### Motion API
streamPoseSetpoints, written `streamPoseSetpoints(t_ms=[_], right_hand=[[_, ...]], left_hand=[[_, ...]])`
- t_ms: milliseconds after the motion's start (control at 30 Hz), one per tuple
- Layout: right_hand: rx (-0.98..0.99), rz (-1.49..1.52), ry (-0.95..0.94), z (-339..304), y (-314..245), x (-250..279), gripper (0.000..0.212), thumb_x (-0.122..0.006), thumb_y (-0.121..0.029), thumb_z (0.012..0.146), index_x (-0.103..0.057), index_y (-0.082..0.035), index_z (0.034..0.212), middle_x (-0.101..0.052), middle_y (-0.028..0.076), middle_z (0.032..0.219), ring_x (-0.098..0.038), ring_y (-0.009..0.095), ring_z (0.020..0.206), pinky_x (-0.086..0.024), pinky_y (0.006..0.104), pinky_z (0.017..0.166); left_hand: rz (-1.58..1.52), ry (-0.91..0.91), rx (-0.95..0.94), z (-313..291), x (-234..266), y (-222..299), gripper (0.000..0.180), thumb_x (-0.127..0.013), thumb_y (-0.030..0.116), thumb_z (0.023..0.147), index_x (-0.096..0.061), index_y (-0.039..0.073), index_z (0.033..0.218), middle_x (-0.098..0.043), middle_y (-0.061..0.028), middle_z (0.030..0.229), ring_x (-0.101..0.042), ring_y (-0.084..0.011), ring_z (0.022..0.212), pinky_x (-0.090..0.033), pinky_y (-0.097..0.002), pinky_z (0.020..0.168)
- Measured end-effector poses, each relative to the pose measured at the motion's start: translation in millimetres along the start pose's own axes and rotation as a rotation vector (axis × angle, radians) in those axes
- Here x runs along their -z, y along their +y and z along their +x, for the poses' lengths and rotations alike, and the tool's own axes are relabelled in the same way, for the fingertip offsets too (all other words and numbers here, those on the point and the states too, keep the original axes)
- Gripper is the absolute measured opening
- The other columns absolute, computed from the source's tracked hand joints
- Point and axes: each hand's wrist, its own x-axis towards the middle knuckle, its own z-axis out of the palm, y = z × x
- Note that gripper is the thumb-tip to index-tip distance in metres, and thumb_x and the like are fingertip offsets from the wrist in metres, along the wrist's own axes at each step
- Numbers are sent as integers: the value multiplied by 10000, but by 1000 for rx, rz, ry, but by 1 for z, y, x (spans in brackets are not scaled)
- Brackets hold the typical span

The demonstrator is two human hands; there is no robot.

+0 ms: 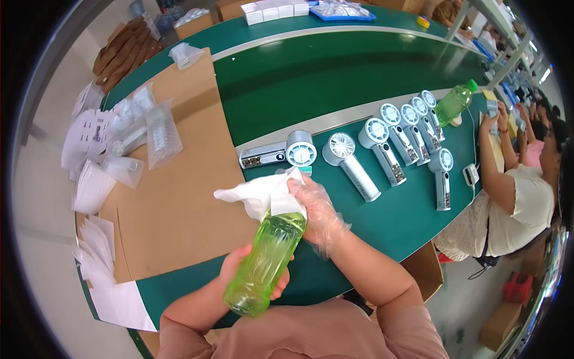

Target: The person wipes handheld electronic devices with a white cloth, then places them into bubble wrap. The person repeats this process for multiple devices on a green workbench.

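Observation:
My left hand (235,263) is wrapped round the lower body of a clear green bottle (266,260), which leans with its top away from me. A thin clear plastic glove covers my right hand (317,206), closed on a white wipe (260,194). The wipe lies over the bottle's neck and hides its opening. Just beyond my hands, a handheld fan (272,154) lies on its side by the cardboard edge. Right of it is another handheld fan (353,167) with its round head toward the belt. Further right lie several more silver-grey handheld fans (387,158).
A cardboard sheet (173,197) covers the table's left part, with bubble-wrap bags (161,134) and white papers (98,239) along its edge. Beyond runs a green conveyor belt (335,72). A second green bottle (455,103) stands at the right. A co-worker (508,191) sits at the right.

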Motion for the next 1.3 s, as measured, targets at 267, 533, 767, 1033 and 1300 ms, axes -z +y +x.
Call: streamPoseSetpoints(t_ms=[267,533,767,1033,1300], right_hand=[[-36,32,129,8,4,10,350,-541,-159,931,-460,-21,1242,-567,136,1142,-589,252,1028,-504,395,899],[-106,-69,199,11,2,3,334,-535,-149,928,-482,28,1207,-589,146,1076,-608,233,933,-528,358,797],[-77,-34,304,16,14,13,293,-460,-153,961,-452,-20,1222,-561,156,1137,-584,285,1033,-502,408,894],[-35,77,339,14,15,11,339,-418,-231,991,-446,7,1231,-562,164,1139,-584,283,1013,-494,413,882],[3,19,239,5,7,3,377,-379,-266,1002,-433,7,1256,-561,172,1171,-578,294,1047,-473,434,922]], left_hand=[[-114,-47,15,10,15,-1,815,-479,607,851,-373,-34,1342,-574,-228,1012,-616,-294,794,-514,-366,674],[-108,-83,24,8,27,1,920,-489,696,815,-334,-39,1347,-556,-214,1015,-613,-293,841,-511,-359,714],[55,-205,11,16,24,2,880,-459,728,803,-442,-34,1243,-542,-157,926,-515,-239,730,-404,-320,634],[4,-88,7,16,22,5,868,-463,701,813,-449,-65,1221,-506,-137,802,-465,-225,674,-376,-315,589],[225,-5,-26,18,20,7,881,-471,689,815,-435,-80,1242,-532,-153,839,-496,-238,696,-405,-320,598]])
